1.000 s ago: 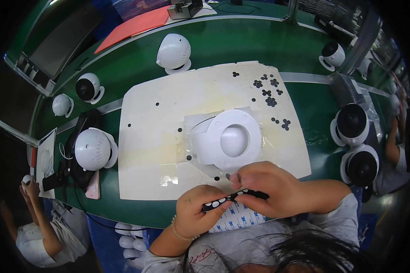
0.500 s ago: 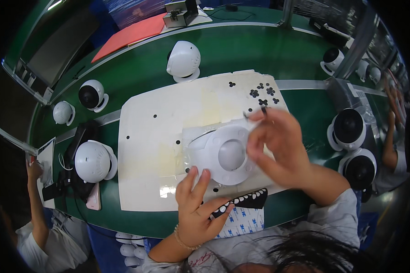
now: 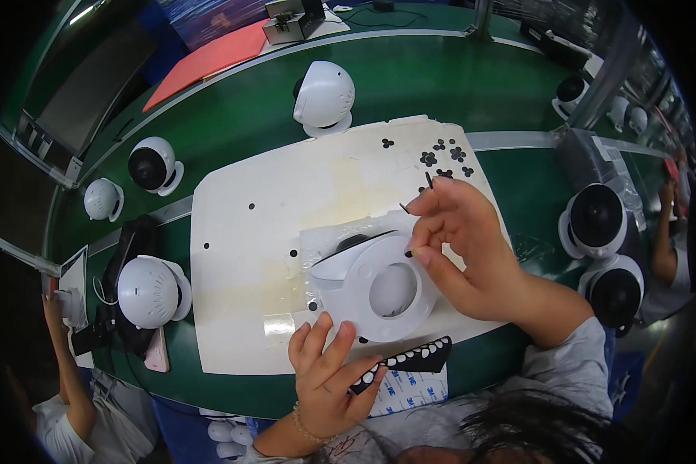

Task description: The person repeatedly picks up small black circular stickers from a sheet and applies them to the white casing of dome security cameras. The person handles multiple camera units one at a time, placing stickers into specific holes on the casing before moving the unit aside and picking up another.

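Note:
A white ball-shaped camera (image 3: 344, 267) with a ring-shaped base lies on its side on a clear plastic-wrapped pad, its base ring (image 3: 356, 305) facing up. My left hand (image 3: 329, 379) rests its fingertips by the near left of the ring. Between its thumb and fingers it grips a black strip (image 3: 414, 358) with a row of white round spots. Over the ring's right side is my right hand (image 3: 464, 251), fingers curled. Small black round pads (image 3: 409, 253) are at its thumb and fingertips, some seen edge-on as thin dark slivers.
Black dots (image 3: 251, 206) and clusters of them (image 3: 428, 158) lie on the cream board (image 3: 232, 309). More white cameras stand around it, at the far middle (image 3: 325, 97), left (image 3: 148, 292) and right (image 3: 595, 216). Other people's arms show at both sides.
My right hand has come a little lower and is less blurred, its fingertips by the ring's upper right. The camera and ring appear slightly lower. The strip stays in my left hand.

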A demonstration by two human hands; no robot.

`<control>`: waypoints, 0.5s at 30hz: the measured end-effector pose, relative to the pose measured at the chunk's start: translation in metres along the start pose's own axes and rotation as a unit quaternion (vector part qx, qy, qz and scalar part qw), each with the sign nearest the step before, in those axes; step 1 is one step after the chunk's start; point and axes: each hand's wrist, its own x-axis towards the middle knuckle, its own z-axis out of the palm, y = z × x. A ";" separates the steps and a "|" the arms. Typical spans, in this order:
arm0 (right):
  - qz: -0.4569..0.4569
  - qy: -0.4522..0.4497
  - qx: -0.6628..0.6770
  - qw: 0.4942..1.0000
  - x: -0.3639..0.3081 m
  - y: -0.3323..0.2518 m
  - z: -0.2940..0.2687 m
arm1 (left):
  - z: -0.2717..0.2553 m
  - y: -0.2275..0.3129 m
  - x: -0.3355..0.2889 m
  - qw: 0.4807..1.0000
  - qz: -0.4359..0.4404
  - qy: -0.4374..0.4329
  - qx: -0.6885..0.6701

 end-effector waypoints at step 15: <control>-0.058 -0.058 -0.124 0.989 0.016 -0.012 0.003 | 0.002 0.003 0.004 1.000 0.010 0.003 0.004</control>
